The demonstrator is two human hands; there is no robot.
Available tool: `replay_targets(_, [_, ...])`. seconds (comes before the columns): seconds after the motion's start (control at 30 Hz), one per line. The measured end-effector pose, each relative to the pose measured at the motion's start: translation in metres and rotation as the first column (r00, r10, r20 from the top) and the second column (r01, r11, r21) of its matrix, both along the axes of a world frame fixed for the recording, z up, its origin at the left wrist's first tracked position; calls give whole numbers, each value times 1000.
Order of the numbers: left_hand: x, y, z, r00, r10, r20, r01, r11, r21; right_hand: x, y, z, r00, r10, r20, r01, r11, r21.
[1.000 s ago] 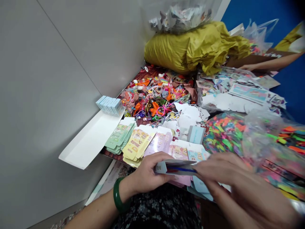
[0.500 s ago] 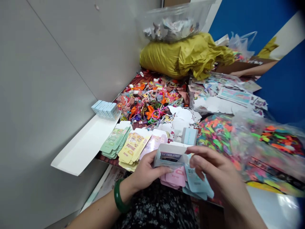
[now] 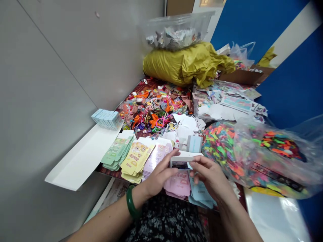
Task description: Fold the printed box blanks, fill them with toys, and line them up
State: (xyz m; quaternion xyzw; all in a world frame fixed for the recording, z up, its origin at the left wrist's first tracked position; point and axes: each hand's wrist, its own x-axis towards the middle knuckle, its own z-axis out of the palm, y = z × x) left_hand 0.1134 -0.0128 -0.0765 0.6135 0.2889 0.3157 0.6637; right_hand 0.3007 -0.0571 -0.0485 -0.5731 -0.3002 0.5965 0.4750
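A small pale box [image 3: 181, 159] is between my hands, its end open toward me with something dark inside. My left hand [image 3: 160, 176], a green bangle on its wrist, grips the box's left side with thumb and fingers. At the right edge, my right hand [image 3: 208, 173] has its fingers bent around the box's corner. Just below lie flat pink cartons [image 3: 178, 183] and flat light-blue cartons [image 3: 201, 193]. Purple cartons [image 3: 157, 156], yellow cartons [image 3: 137, 156] and green cartons [image 3: 117, 151] are stacked to the left. Behind the box rests a grey-and-blue packet [image 3: 194, 144].
A long white tray [image 3: 78, 161] holds a row of light-blue boxes [image 3: 106, 118] against the wall. Colourful trinkets [image 3: 156, 111] are heaped behind the cartons. Bags of bright pieces [image 3: 224, 144] lie right; a yellow sack [image 3: 174, 65] under a clear bin [image 3: 176, 33] stands behind.
My right hand has closed in on the box's right edge. The box has tipped, showing less of its inside. The whole view has shifted slightly.
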Motion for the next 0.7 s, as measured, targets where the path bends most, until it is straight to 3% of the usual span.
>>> replay_targets(0.23, [-1, 0, 20, 994, 92, -59, -97, 991, -93, -2, 5, -2, 990, 79, 116, -81, 997, 15])
replay_targets(0.37, [2, 0, 19, 985, 167, -30, -170, 971, -169, -3, 5, 0, 980, 48, 195, -77, 986, 147])
replay_targets(0.43, [1, 1, 15, 973, 232, -16, -232, 969, -80, -3, 3, 1, 948, -8, 317, -95, 947, 308])
replay_targets(0.53, [-4, 3, 12, 952, 306, -8, -296, 925, 238, -1, -3, 1, 834, -74, 546, -249, 833, 494])
replay_targets(0.6, [-9, 4, 10, 955, 296, -11, -264, 868, 420, 1, -7, -1, 752, -100, 652, -353, 773, 527])
replay_targets(0.7, [-11, 4, 13, 970, 239, -33, -187, 830, 525, 4, -11, -4, 657, -163, 736, -428, 722, 543])
